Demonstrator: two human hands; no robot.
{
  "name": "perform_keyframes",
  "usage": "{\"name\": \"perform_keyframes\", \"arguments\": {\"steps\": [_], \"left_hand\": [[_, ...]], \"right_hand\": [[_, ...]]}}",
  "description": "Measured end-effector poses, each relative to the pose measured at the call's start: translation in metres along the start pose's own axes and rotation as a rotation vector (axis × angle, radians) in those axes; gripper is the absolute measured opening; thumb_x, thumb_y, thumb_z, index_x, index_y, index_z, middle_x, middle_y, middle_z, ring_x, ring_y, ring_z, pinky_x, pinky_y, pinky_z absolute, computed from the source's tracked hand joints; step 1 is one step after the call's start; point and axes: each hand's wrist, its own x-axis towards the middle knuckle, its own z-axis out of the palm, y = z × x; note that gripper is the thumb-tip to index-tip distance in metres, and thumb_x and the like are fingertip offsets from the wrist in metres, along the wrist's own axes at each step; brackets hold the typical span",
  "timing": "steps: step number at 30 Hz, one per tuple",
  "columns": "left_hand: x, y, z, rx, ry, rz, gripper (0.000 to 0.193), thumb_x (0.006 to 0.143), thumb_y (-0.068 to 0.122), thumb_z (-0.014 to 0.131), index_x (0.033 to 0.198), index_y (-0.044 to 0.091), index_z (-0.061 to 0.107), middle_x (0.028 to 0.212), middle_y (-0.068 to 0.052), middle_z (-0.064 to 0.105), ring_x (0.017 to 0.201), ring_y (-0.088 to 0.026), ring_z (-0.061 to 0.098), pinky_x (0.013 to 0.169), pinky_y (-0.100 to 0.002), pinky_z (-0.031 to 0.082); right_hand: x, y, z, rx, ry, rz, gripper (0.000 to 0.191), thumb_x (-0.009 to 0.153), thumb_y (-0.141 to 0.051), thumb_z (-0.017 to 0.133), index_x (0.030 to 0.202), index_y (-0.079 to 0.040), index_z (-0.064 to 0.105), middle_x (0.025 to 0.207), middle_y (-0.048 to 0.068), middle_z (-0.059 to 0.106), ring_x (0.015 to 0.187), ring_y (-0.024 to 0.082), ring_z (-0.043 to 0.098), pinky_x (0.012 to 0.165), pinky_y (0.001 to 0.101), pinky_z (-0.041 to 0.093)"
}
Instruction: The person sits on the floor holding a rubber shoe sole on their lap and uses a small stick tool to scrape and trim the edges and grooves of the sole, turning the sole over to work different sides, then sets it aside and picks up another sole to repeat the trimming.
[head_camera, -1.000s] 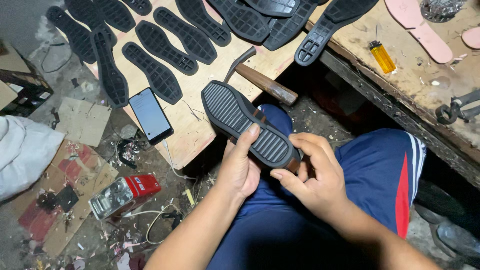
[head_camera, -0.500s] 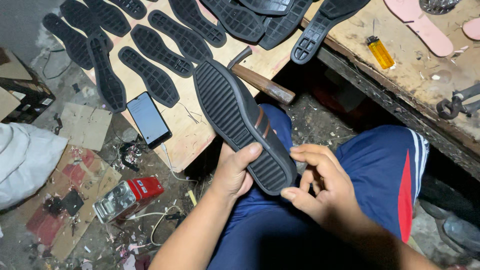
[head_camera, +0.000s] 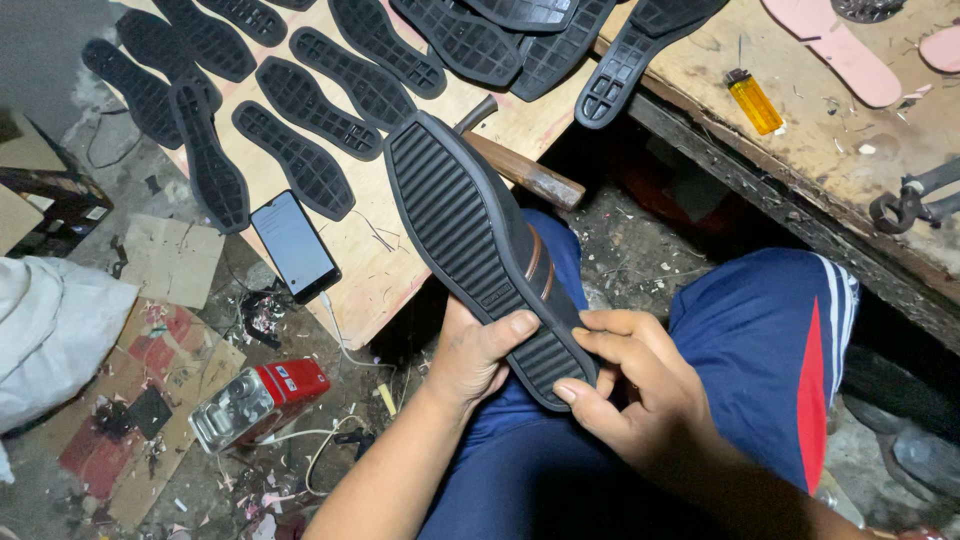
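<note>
I see the shoe (head_camera: 478, 240) sole-up over the lap, toe pointing out above the wooden board (head_camera: 400, 260). Left hand (head_camera: 470, 355) clamps the heel end, thumb across the tread. Right hand (head_camera: 630, 385) pinches the heel edge with its fingertips. Most of the shoe sticks out past both grips. Phone (head_camera: 294, 245) lies on the board nearby.
</note>
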Motion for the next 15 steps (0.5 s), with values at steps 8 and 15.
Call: {"name": "perform_keyframes", "arguments": {"steps": [8,15], "left_hand": [[0.004,0.007,0.015,0.139,0.093,0.085,0.048,0.088,0.014,0.08,0.126,0.0,0.053,0.109,-0.008,0.059,0.1,-0.018,0.06,0.094,-0.035,0.053],[0.014,0.011,0.031,0.094,0.358,-0.139,0.058,0.087,0.019,0.072,0.136,0.007,0.044,0.118,-0.009,0.06,0.106,-0.019,0.063,0.09,-0.036,0.057]], "right_hand": [[0.004,0.004,-0.003,-0.015,0.025,-0.058,0.059,0.079,-0.014,0.085,0.129,0.001,0.058,0.13,0.016,0.064,0.101,0.018,0.069,0.082,0.0269,0.057],[0.001,0.013,-0.006,0.043,0.003,0.191,0.074,0.076,-0.012,0.085,0.142,0.0,0.053,0.123,0.01,0.064,0.086,0.01,0.064,0.073,0.0235,0.054]]}}
